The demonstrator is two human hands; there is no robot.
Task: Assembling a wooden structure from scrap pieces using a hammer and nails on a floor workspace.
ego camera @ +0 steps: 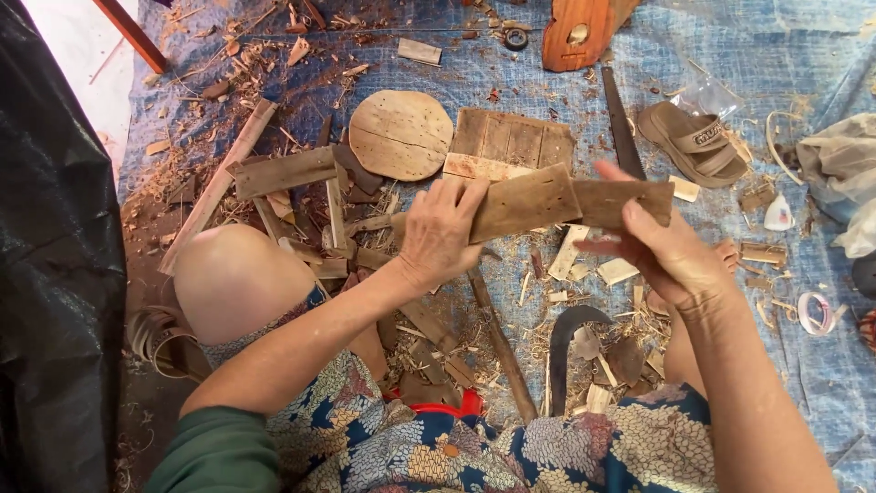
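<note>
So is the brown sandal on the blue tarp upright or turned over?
Upright: the brown sandal shows its straps and footbed facing up.

The person is wearing a patterned garment (511, 447) printed in blue, tan and rust, with a green sleeve (214, 454) covering the left upper arm; forearms, hands and knee are showing bare.
</note>
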